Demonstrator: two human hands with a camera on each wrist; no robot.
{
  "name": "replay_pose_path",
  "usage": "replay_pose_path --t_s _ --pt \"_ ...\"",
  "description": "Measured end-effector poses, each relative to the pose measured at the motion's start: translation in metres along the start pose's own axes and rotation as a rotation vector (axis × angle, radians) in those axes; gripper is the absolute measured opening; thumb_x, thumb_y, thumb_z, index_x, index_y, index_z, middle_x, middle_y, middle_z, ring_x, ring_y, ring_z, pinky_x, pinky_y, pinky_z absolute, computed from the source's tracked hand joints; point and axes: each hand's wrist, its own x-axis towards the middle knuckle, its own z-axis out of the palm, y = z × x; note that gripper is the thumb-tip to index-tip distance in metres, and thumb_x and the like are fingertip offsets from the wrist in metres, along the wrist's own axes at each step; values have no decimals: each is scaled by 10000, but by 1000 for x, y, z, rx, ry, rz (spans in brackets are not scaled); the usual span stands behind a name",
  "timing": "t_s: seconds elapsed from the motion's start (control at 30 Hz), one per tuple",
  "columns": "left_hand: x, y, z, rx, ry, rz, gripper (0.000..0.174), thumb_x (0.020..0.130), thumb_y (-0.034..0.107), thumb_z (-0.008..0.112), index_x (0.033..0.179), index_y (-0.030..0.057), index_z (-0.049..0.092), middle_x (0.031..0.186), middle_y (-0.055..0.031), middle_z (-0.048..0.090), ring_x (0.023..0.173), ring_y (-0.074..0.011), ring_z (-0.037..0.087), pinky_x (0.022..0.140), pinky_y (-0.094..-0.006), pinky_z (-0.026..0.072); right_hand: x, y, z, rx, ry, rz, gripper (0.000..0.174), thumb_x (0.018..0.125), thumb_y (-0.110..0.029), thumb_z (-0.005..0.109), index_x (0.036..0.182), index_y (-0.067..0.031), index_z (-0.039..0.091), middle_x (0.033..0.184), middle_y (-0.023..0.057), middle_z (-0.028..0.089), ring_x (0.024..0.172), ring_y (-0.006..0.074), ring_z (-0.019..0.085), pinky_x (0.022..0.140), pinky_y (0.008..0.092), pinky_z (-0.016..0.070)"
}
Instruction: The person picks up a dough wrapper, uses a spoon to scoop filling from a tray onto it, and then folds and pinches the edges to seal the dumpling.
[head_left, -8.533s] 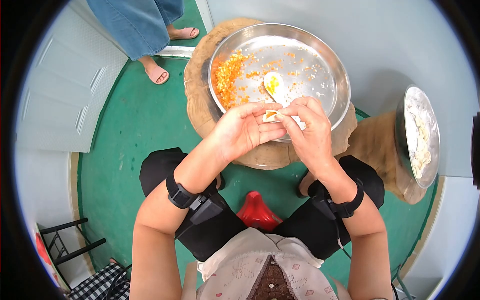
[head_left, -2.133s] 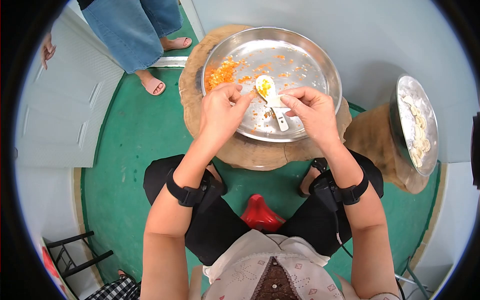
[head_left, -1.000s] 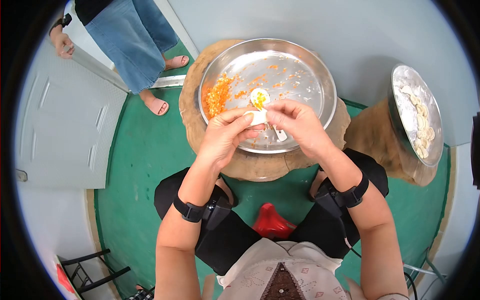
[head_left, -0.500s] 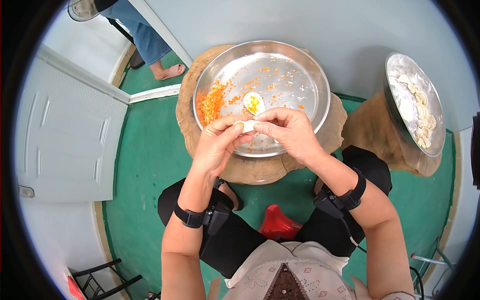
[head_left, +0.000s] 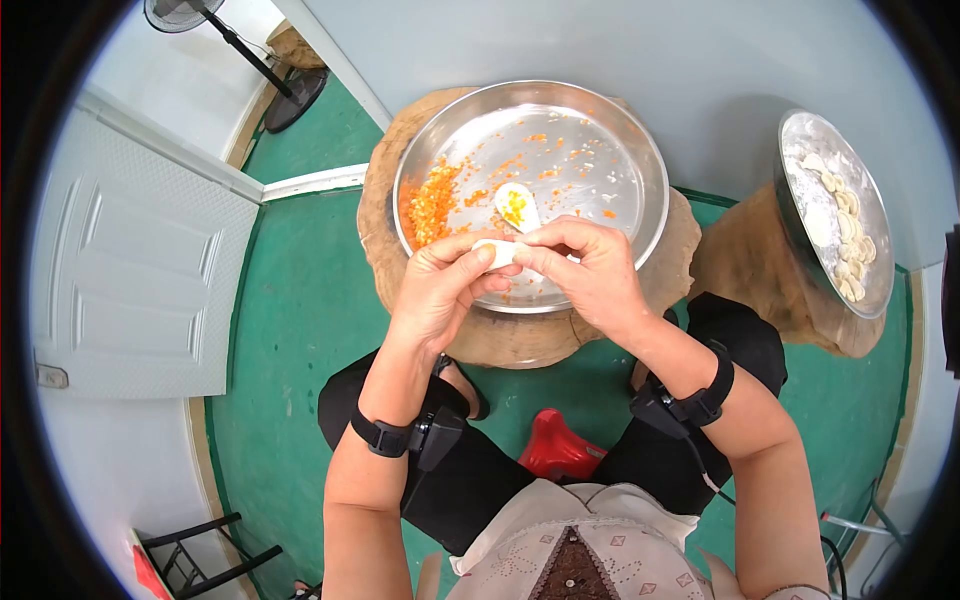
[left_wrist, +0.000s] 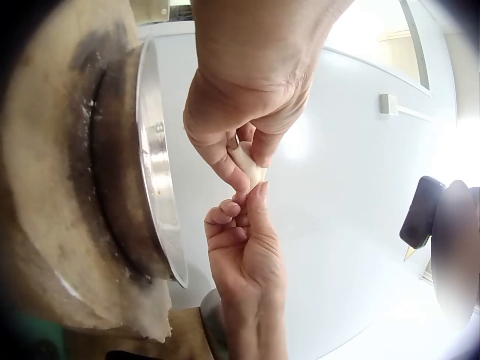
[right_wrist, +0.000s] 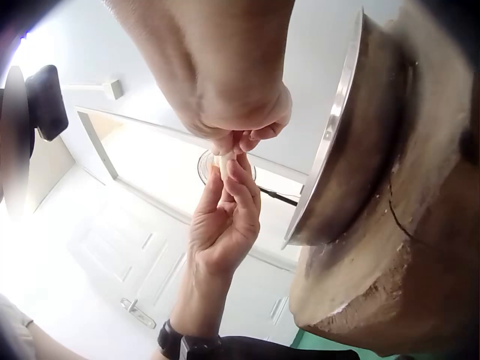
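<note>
A small white folded dumpling (head_left: 497,253) is held between both hands over the near part of a wide steel pan (head_left: 655,195). My left hand (head_left: 436,290) pinches its left end between thumb and fingers. At the other end, the thumb and fingertips of my right hand (head_left: 592,275) pinch the edge. The left wrist view shows the pale dough (left_wrist: 249,163) between the two sets of fingertips. Just beyond the hands, a white spoon (head_left: 514,204) with yellow-orange bits lies in the pan, its handle partly hidden. Chopped orange and yellow filling (head_left: 432,205) is heaped along the pan's left side.
The pan stands on a wooden stump table (head_left: 510,345). On a second stump (head_left: 740,270) at right, a floured steel bowl (head_left: 800,135) holds several dumplings (head_left: 850,245). A red stool (head_left: 558,445) is between the knees. Behind the doorway stands a fan (head_left: 255,65).
The hands, apart two seconds ago with the dough in the right one, have come together on it. The dough is now folded. The person in jeans has gone from the doorway.
</note>
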Motion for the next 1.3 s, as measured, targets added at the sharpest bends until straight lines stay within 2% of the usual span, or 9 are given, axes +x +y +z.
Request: replay_pose_path --t_s 0.27,0.37,0.47,0.67,0.77,0.87,1.07,1.17,1.3 --pt "-1 -2 3 88 0 7 202 803 77 566 972 -32 583 887 -122 615 783 -170 612 667 -251 507 1 7 2 -44 26 -92 89 740 -85 614 767 -2 631 680 50 550 602 105 484 548 234 390" --pt "-1 -3 7 114 42 -2 199 801 69 566 971 -33 584 881 -122 617 775 -168 612 667 -249 504 2 3 1 -102 23 -53 85 747 -81 602 743 2 621 681 48 553 610 100 487 560 236 397" --pt "0 -7 9 124 67 14 193 802 60 560 968 -34 585 879 -125 618 774 -166 610 659 -250 505 0 9 3 -15 52 20 113 776 -96 584 739 6 614 697 48 565 616 95 490 572 238 405" --pt "1 -4 6 60 120 -14 196 808 75 552 964 -40 582 881 -128 617 774 -178 610 637 -245 509 6 16 -3 251 70 203 317 865 -264 477 770 16 592 657 49 564 597 96 491 574 245 413" --pt "1 -4 3 32 135 -19 197 814 85 545 962 -40 579 887 -131 614 774 -181 612 637 -245 512 4 11 -5 -11 -18 287 349 874 -291 448 771 17 576 614 63 543 576 122 494 555 267 408" --pt "2 -6 0 23 130 -31 199 819 90 540 967 -39 574 892 -132 612 776 -180 613 641 -247 514 0 7 -1 -166 -100 239 331 872 -273 453 746 16 555 585 94 512 549 162 488 531 303 394" --pt "2 -6 2 35 120 -70 203 826 97 532 972 -39 570 899 -129 609 768 -176 615 636 -239 514 -1 15 5 -297 -33 63 341 867 -273 463 701 20 521 545 124 465 506 187 448 511 329 374" --pt "1 -6 3 29 129 -85 205 829 101 531 973 -39 570 895 -125 610 761 -172 615 625 -237 512 -2 10 4 -324 -38 52 351 867 -280 460 703 23 525 554 140 483 504 222 462 515 338 378" --pt "0 -5 3 2 115 -102 208 827 113 538 969 -36 572 881 -120 612 738 -160 612 610 -233 509 -1 6 2 -123 -69 185 367 865 -293 453 706 29 531 571 163 496 526 277 481 533 357 384"
